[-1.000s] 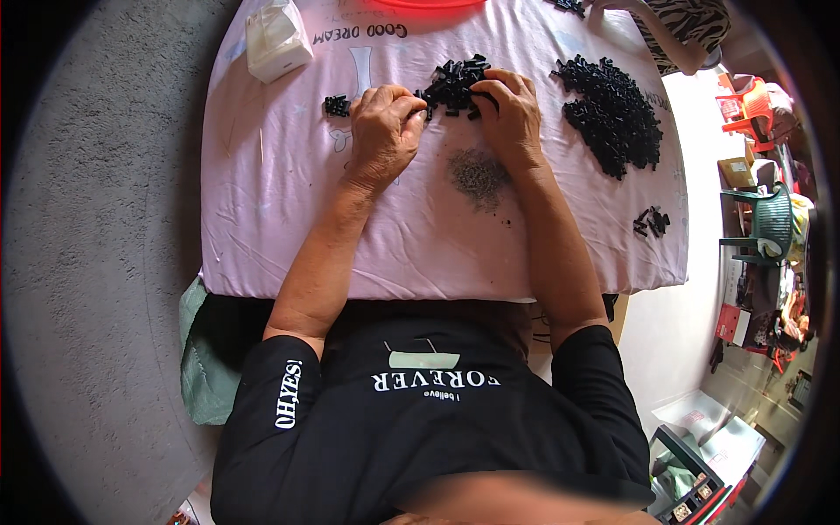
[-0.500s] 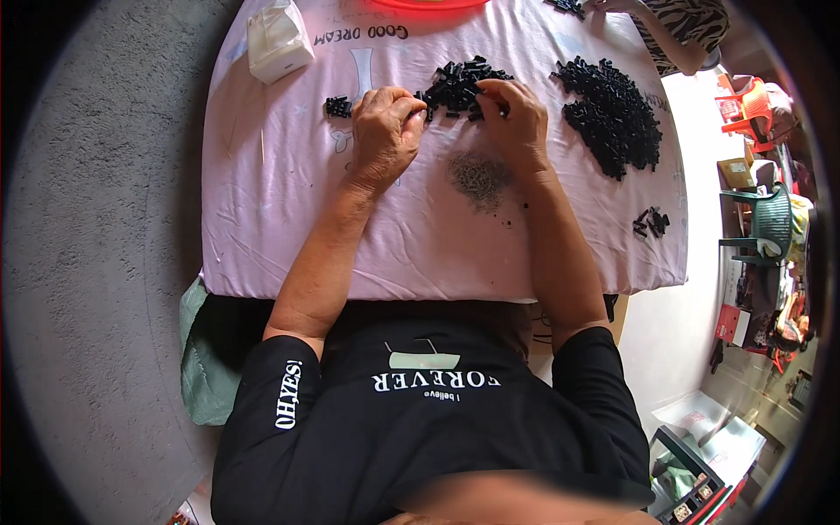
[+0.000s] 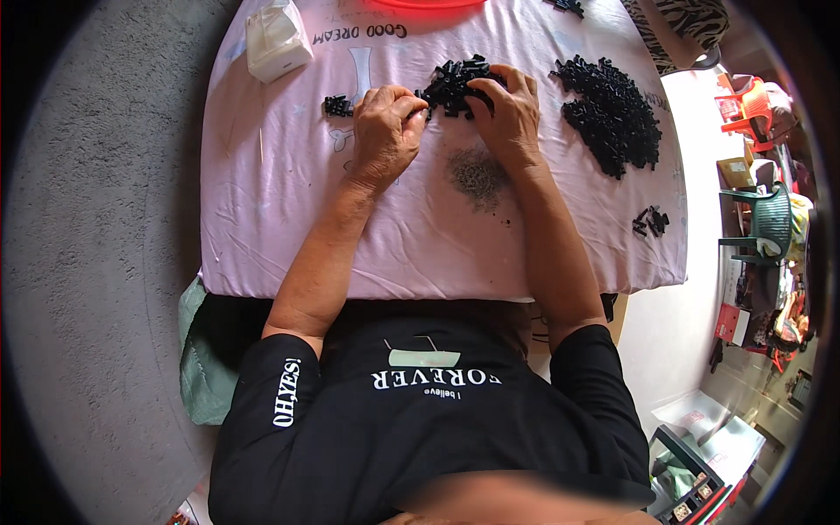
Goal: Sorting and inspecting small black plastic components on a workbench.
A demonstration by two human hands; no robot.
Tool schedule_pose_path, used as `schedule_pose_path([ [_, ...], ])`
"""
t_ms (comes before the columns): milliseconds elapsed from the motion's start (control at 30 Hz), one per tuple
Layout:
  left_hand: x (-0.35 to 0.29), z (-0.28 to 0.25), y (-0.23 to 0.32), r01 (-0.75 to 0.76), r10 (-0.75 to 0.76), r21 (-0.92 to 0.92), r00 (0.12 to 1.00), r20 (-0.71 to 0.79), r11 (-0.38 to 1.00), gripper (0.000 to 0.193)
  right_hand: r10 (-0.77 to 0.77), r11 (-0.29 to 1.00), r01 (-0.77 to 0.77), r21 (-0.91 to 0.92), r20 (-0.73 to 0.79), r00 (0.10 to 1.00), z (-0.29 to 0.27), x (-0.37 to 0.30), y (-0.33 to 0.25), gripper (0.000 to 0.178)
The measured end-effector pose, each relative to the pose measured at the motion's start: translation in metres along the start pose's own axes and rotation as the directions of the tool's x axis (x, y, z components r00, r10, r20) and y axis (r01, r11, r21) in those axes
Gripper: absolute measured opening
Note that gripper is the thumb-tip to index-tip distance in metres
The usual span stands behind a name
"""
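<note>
My left hand (image 3: 388,131) is closed in a pinch beside the near left edge of the middle pile of small black tube-like pieces (image 3: 453,83). Whatever sits between its fingertips is too small to make out. Over the right side of that pile, my right hand (image 3: 510,114) reaches in with thumb and forefinger apart, touching or just above the pieces. A little cluster of black pieces (image 3: 336,106) lies left of my left hand. Close to my right wrist is a patch of fine greyish bits (image 3: 477,178) on the pink cloth.
A larger heap of black pieces (image 3: 612,118) spreads to the right, with a few loose ones (image 3: 650,222) nearer me. A white tissue pack (image 3: 278,39) stands far left; a red basin rim (image 3: 424,4) shows at the far edge. Another person's arm (image 3: 661,35) is at far right.
My right hand has moved forward and slightly left, further over the middle pile. My left hand stays nearly still. The other person's hand has withdrawn from the far pieces.
</note>
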State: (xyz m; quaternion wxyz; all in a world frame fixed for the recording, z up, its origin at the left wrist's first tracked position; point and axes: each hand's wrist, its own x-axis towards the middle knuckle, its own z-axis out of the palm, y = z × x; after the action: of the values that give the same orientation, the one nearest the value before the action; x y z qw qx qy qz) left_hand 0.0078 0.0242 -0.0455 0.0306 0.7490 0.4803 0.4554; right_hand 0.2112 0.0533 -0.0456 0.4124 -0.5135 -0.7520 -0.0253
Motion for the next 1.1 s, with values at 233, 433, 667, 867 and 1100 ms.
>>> schedule_pose_path([
  [233, 0.001, 0.001, 0.002, -0.013, 0.012, 0.021, 0.999, 0.03, 1.0, 0.011, -0.015, 1.0, 0.015, 0.024, -0.011, 1.0, 0.008, 0.0, 0.005, 0.028],
  [433, 0.001, 0.002, 0.001, -0.011, 0.01, 0.006, 0.999, 0.035, 1.0, 0.012, 0.015, 0.999, -0.014, 0.036, -0.026, 1.0, 0.006, 0.0, 0.004, 0.025],
  [667, 0.002, 0.002, 0.002, -0.009, 0.008, 0.029, 0.999, 0.034, 1.0, 0.012, -0.051, 0.998, 0.05, 0.023, 0.002, 0.999, 0.01, -0.001, 0.004, 0.025],
  [867, 0.0, 0.004, -0.001, 0.008, -0.008, -0.003, 1.0, 0.019, 1.0, 0.011, -0.017, 0.998, 0.016, 0.064, 0.011, 1.0, 0.01, -0.001, 0.006, 0.025],
  [1100, 0.001, 0.0, 0.003, 0.003, -0.002, -0.005, 0.999, 0.036, 1.0, 0.012, -0.003, 0.998, 0.003, 0.059, 0.004, 1.0, 0.012, -0.002, 0.009, 0.022],
])
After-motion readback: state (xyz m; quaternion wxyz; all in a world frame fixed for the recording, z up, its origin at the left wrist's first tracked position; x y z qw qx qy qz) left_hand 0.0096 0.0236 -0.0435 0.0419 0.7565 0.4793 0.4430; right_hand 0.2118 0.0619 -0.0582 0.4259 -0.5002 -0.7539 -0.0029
